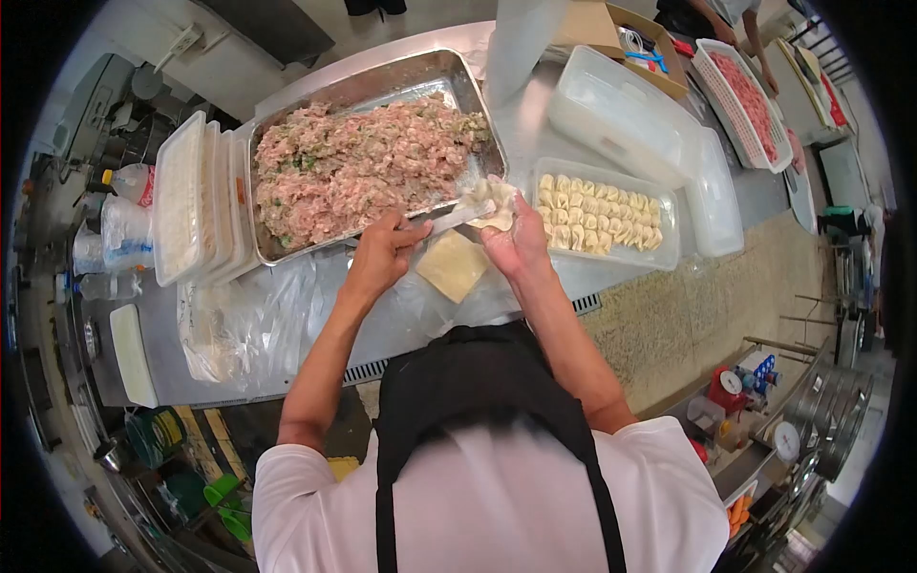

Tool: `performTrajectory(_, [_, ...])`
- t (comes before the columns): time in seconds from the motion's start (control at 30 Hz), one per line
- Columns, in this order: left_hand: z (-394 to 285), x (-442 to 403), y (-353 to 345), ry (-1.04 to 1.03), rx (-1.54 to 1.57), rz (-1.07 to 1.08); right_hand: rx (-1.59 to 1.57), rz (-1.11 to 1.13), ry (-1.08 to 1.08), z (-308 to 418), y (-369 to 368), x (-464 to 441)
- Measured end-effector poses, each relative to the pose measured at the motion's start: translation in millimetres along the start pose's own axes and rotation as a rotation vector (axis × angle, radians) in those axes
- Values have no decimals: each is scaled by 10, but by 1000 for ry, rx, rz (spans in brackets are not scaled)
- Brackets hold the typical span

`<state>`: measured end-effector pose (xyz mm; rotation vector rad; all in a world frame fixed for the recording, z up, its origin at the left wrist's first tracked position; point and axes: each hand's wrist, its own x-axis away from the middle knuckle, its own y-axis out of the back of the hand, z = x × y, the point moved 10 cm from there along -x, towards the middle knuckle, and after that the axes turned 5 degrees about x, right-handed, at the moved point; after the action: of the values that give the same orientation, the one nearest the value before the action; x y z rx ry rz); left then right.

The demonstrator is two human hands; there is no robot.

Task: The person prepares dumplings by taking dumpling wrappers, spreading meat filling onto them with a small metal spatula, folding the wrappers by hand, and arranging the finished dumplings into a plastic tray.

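Observation:
My left hand (384, 250) is closed round a flat, pale filling spatula (455, 218), its tip against the wrapper in the other hand. In my right hand (519, 239) a thin dough wrapper (492, 205) is cupped, with some filling on it. Just below both hands lie square dough wrappers (452, 268) on the table. A large metal tray (485, 91) stands beyond my left hand, heaped with minced meat filling (358, 162) flecked with green. To the right of my right hand, folded dumplings (592, 215) sit in rows in a clear plastic container (671, 234).
Stacked plastic boxes (181, 205) border the tray's left side. Clear plastic bags (253, 329) lie on the metal table (377, 329). Empty-looking clear containers (621, 110) stand at the right, near a white basket of meat (740, 95). Another person's arm (764, 57) shows at the far right.

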<state>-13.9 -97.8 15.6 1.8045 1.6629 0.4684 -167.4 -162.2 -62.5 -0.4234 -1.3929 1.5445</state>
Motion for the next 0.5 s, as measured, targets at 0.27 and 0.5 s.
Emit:
performTrajectory(0.27, [-386, 28, -8, -27, -67, -87, 137, -230, 163, 143, 138, 54])
performTrajectory(0.5, [146, -192, 548, 233, -520, 25, 110, -292, 328, 576, 464, 113])
